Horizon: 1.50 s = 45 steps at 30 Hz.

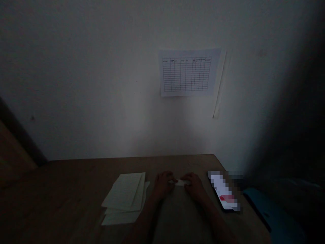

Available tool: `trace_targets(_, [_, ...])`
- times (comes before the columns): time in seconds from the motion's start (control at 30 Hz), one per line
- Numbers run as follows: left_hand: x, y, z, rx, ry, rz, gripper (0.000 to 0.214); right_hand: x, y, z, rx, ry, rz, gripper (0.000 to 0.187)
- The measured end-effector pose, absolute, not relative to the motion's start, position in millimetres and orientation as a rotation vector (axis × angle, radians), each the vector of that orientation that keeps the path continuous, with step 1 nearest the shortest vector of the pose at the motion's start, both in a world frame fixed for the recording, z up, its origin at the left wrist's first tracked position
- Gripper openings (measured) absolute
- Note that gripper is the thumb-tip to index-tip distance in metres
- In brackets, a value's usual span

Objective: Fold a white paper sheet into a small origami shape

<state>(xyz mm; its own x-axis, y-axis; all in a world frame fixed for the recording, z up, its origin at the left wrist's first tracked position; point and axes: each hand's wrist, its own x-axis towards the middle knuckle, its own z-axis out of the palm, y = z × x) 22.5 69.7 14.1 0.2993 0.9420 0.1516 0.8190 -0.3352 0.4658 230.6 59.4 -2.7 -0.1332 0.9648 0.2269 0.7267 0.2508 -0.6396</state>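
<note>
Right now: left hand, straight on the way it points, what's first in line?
The small white paper between both hands. The left hand seems to touch it, though dim light makes contact unclear. Just beyond it is the right hand.

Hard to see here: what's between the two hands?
A small white paper piece lies between the left hand and right hand, in the head view.

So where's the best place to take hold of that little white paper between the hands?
Probably its bare middle, from above. The left hand and right hand cover its ends, leaving only that stretch of the white paper showing. It looks thin and seems to lie low on the table, so pinching down from above seems easier than sliding underneath.
</note>
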Motion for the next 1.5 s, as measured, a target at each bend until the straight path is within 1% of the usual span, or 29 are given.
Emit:
trace_targets(0.17, [17, 70, 16, 2.274, 1.550, 0.566, 0.034, 232, 58, -1, -1.527, -1.926, 0.531, 0.046])
trace_targets(0.33, [19, 64, 21, 2.282, 1.573, 0.574, 0.035, 231, 55, -1, -1.509, -1.954, 0.458, 0.050])
trace_targets(0.4, [22, 62, 22, 2.284, 1.596, 0.591, 0.031, 230, 54, -2, -1.515, -1.942, 0.434, 0.046])
trace_targets(0.53, [30, 60, 21, 2.264, 1.653, 0.618, 0.019, 227, 53, -3, -1.522, -1.912, 0.397, 0.027])
trace_targets(0.7, [39, 60, 19, 2.285, 1.720, 0.658, 0.017, 224, 55, -5, -1.542, -1.921, 0.374, 0.021])
trace_targets(0.9, [43, 59, 24, 2.252, 1.757, 0.588, 0.019, 223, 56, -5, -1.593, -1.913, 0.392, 0.022])
trace_targets(1.1, [37, 62, 25, 2.233, 1.709, 0.571, 0.018, 225, 57, -4, -1.545, -1.923, 0.427, 0.025])
trace_targets(1.23, [31, 65, 20, 2.241, 1.663, 0.614, 0.020, 228, 58, -6, -1.524, -1.925, 0.447, 0.030])
trace_targets(1.5, [18, 68, 16, 2.257, 1.556, 0.629, 0.032, 232, 58, -8, -1.525, -1.940, 0.474, 0.043])
